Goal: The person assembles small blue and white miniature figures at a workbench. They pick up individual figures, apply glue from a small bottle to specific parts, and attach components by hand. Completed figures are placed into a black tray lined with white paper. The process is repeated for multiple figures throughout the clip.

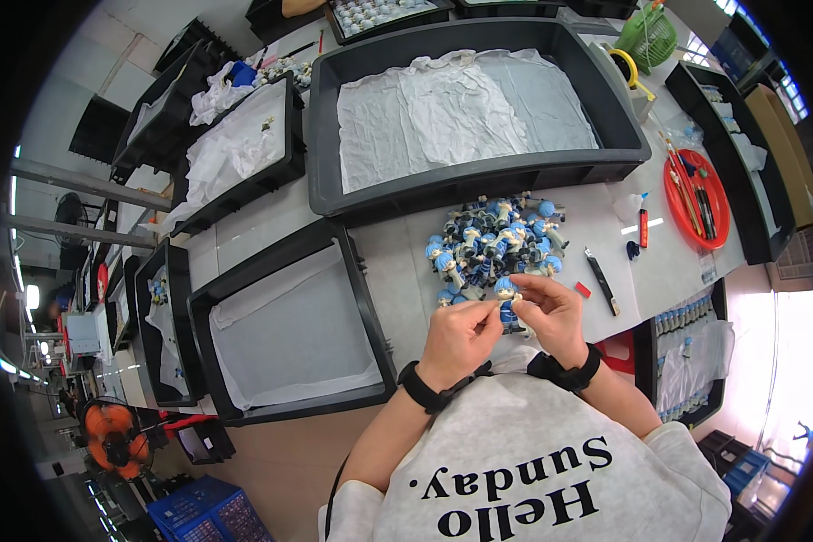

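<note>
Between my two hands, close to my chest, is a small blue-haired figurine [508,312] in a blue outfit, held upright. My right hand [551,316] grips it from the right, with fingers at its head and side. From the left, my left hand [463,339] pinches at its side with curled fingers; whether a small part sits in that pinch is hidden. Just beyond my hands lies a pile of similar blue-haired figurines [492,239] on the white tabletop. Both wrists wear black bands.
A large black tray [479,172] lined with white sheeting stands behind the pile. Another lined black tray [294,334] is at left. To the right lie a black cutter knife [602,282], a red marker [643,228] and a red oval dish [719,203] of brushes.
</note>
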Motion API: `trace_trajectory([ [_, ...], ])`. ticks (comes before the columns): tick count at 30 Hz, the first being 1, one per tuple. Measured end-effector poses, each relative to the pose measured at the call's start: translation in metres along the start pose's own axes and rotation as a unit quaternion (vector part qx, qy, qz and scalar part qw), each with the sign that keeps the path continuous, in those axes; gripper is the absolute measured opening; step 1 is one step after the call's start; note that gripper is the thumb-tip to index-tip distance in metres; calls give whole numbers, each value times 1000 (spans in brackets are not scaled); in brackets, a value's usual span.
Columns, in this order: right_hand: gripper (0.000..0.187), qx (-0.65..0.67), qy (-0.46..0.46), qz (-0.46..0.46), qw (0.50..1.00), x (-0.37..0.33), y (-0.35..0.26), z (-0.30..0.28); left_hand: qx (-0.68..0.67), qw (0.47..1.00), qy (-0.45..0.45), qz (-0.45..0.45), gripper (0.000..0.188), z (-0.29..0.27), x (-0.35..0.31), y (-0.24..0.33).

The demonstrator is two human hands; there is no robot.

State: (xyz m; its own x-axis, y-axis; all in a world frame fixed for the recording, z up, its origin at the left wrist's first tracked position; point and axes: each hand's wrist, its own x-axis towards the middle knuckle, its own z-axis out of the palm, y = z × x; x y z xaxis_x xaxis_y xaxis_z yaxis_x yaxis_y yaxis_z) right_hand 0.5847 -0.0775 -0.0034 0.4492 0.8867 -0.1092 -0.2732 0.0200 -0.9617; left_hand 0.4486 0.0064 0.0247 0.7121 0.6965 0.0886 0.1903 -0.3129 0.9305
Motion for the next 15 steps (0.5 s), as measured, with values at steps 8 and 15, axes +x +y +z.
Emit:
trace_trajectory([
  [8, 32, 9, -6, -3, 1000, 0, -2, 0, -21, 999, -26, -2, 15, -3, 0, -2],
  [15, 32, 2, -1, -10, 1000, 1, -3, 1, -37, 999, -14, -28, 15, -1, -1, -1],
])
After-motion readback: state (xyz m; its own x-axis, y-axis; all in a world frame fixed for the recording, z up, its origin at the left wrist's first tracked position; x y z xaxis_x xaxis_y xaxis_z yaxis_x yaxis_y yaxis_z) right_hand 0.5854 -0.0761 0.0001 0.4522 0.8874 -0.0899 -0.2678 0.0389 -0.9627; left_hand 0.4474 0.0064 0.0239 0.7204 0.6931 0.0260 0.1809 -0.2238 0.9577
